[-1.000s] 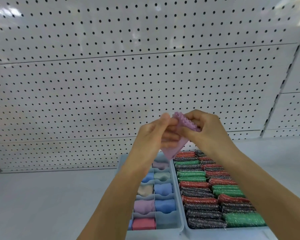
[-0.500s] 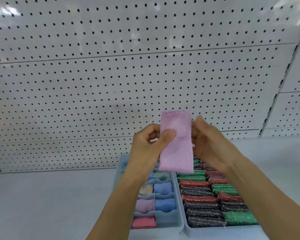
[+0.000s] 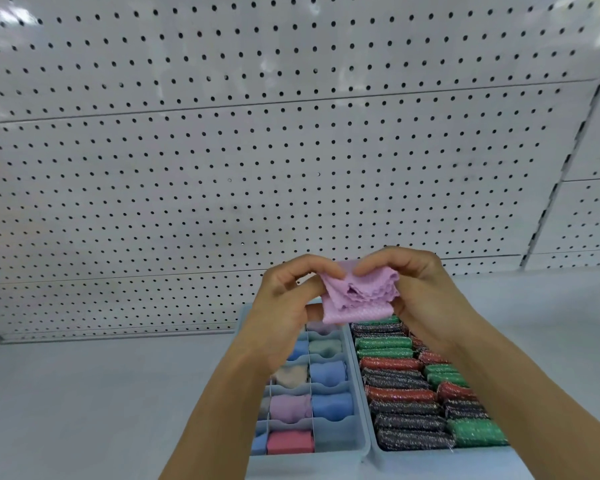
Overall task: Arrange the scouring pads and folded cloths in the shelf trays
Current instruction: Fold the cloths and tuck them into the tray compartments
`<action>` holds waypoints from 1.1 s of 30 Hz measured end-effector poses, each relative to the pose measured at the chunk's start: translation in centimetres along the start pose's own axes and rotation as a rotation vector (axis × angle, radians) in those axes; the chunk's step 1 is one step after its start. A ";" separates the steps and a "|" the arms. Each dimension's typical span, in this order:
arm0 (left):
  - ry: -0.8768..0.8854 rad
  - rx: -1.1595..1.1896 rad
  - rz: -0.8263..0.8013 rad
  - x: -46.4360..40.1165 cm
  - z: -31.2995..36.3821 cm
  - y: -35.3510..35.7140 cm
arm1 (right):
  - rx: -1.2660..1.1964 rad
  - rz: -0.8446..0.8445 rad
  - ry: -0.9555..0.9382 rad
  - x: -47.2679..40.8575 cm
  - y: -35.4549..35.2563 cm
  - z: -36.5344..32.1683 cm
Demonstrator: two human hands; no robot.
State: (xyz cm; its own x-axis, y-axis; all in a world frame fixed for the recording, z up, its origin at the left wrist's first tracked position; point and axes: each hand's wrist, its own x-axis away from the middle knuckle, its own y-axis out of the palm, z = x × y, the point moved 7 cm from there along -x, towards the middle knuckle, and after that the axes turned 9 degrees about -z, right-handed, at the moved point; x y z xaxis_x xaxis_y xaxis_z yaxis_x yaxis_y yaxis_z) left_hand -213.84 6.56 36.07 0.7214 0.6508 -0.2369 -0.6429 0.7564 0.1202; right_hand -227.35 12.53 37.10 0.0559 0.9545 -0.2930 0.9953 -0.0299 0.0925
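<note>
Half a second ago the pink cloth (image 3: 359, 299) hung long and flat; now both grips, left hand (image 3: 288, 299) and right hand (image 3: 420, 289), pinch it doubled over, above the divided tray (image 3: 347, 441). The folding seems nearly finished, so I judge it goes next into a free compartment.

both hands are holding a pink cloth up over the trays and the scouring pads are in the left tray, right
Not quite. Both hands, left and right, do hold the pink cloth above the trays, but the head view shows the scouring pads in the right tray; the left tray holds folded cloths.
</note>
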 end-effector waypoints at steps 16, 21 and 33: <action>-0.095 -0.093 0.130 0.2 -1.4 -1.7 | 0.121 0.034 0.038 0.6 -0.7 1.2; 0.027 -0.057 0.028 0.6 -0.7 -1.3 | -0.050 0.025 0.028 0.7 0.0 1.5; -0.139 -0.176 -0.083 2.5 -3.1 -3.2 | 0.258 -0.027 0.060 1.3 1.1 3.0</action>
State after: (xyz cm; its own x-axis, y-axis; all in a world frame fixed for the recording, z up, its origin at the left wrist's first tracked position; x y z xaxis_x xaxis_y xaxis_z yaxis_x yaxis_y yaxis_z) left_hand -210.79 5.58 32.08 0.7945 0.5986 -0.1027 -0.6059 0.7927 -0.0673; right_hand -225.94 12.86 33.92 0.0316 0.9716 -0.2347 0.9841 -0.0713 -0.1627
